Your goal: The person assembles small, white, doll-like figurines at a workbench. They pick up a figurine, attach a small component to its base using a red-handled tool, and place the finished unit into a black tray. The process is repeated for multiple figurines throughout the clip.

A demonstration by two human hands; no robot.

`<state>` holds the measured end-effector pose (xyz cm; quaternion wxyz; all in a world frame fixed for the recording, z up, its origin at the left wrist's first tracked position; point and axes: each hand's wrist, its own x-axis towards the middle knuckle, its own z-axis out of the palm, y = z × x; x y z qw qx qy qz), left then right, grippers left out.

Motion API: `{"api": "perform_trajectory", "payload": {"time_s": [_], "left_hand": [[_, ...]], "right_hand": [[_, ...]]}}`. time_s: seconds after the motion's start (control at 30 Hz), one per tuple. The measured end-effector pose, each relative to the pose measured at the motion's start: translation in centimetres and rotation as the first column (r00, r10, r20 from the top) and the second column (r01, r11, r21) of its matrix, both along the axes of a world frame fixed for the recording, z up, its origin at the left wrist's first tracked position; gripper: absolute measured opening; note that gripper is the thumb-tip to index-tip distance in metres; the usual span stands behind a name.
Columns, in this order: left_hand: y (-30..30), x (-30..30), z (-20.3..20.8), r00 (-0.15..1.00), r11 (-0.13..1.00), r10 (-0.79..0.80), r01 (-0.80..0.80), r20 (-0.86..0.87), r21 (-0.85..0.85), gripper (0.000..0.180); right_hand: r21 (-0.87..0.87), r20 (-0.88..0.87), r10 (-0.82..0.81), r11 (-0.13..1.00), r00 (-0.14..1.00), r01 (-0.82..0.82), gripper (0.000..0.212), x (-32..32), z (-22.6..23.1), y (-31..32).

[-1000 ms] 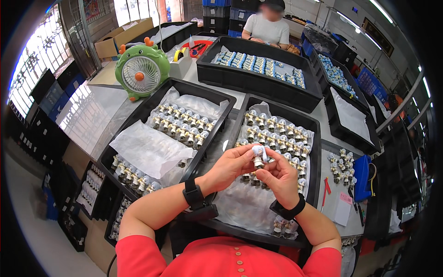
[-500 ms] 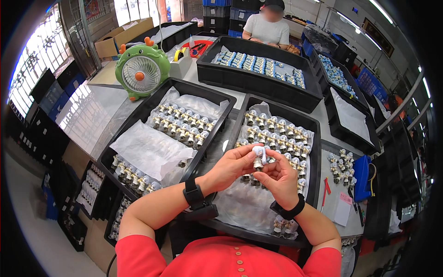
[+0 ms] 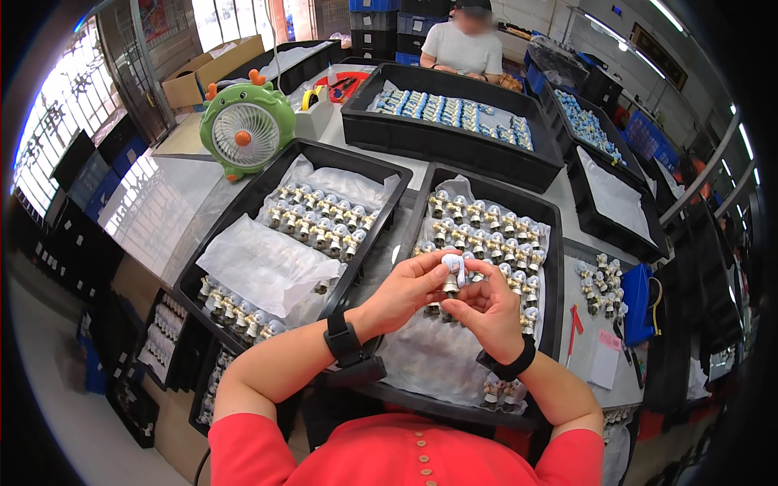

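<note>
A small figurine (image 3: 452, 274) with a white top and darker base is held upright over the right-hand black tray (image 3: 554, 243). My left hand (image 3: 413, 285) pinches it near its head from the left. From the other side, the fingers of my right hand (image 3: 491, 311) curl round it, with the thumb near its base. Rows of similar figurines (image 3: 488, 220) stand below and beyond my hands on thin white sheeting (image 3: 421, 356). A second black tray (image 3: 300, 144) at the left holds more figurines (image 3: 322, 217), partly covered by a white sheet (image 3: 263, 267).
A green fan (image 3: 247, 130) stands at the back left. Beyond the trays, a black bin (image 3: 454, 146) holds blue-and-white pieces; a person (image 3: 463, 47) sits behind it. Loose figurines (image 3: 601, 283), a red tool (image 3: 574, 324), paper (image 3: 604, 363) and a blue pouch (image 3: 637, 301) lie at the right.
The figurine has turned slightly between my fingers. Both hands keep their hold in nearly the same place, and the whole view has shifted a little.
</note>
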<state>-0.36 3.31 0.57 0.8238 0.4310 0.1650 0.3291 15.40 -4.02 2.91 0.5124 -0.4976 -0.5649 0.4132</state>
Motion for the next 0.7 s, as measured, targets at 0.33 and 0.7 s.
{"api": "perform_trajectory", "payload": {"time_s": [0.33,0.7], "left_hand": [[-0.3,-0.3,1.2,0.999,0.991,-0.023,0.019,-0.035,-0.133,0.039],[-1.1,0.6,1.1,0.973,0.965,-0.181,0.149,-0.141,-0.214,0.037]], "right_hand": [[0.002,0.18,-0.021,1.0,0.983,0.021,0.025,5.9,2.9,0.2],[0.0,0.859,-0.297,0.816,0.418,0.578,0.012,27.2,-3.9,-7.7]]}}
